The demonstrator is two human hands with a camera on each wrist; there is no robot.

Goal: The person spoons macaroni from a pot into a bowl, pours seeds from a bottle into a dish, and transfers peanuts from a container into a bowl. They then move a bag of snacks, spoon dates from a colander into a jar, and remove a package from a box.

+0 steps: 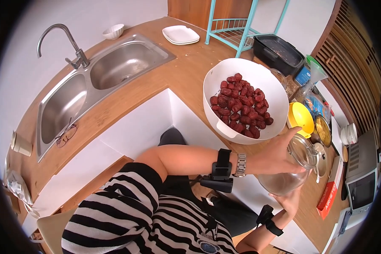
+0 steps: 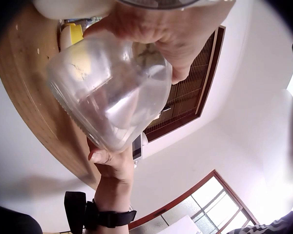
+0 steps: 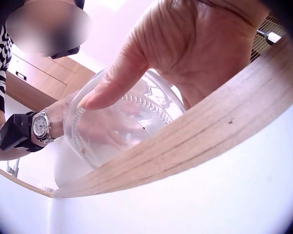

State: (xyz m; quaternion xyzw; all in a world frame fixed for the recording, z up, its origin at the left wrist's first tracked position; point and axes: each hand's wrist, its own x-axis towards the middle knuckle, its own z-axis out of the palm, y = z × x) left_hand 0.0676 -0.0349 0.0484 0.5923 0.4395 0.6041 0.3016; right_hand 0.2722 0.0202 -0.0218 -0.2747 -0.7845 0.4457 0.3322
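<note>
Both hands hold a clear glass jar (image 1: 279, 182) tilted near the counter edge, right of a white bowl of red dates (image 1: 241, 106). My left hand (image 1: 273, 156), with a watch at its wrist, grips the jar around its upper part; the left wrist view shows this hand (image 2: 158, 27) above the jar body (image 2: 107, 92). My right hand (image 1: 290, 200) supports the bottom end. In the right wrist view the thumb of my right hand (image 3: 185, 48) lies along the ridged base of the jar (image 3: 136, 122). No contents are discernible inside the jar.
A yellow bowl (image 1: 301, 119), a black tray (image 1: 279, 53) and a funnel (image 1: 317, 73) stand beyond the white bowl. A red-and-white box (image 1: 328, 197) lies by the microwave (image 1: 363, 192). The double sink (image 1: 122, 67) is at left, with glasses (image 1: 67, 134) on its front edge.
</note>
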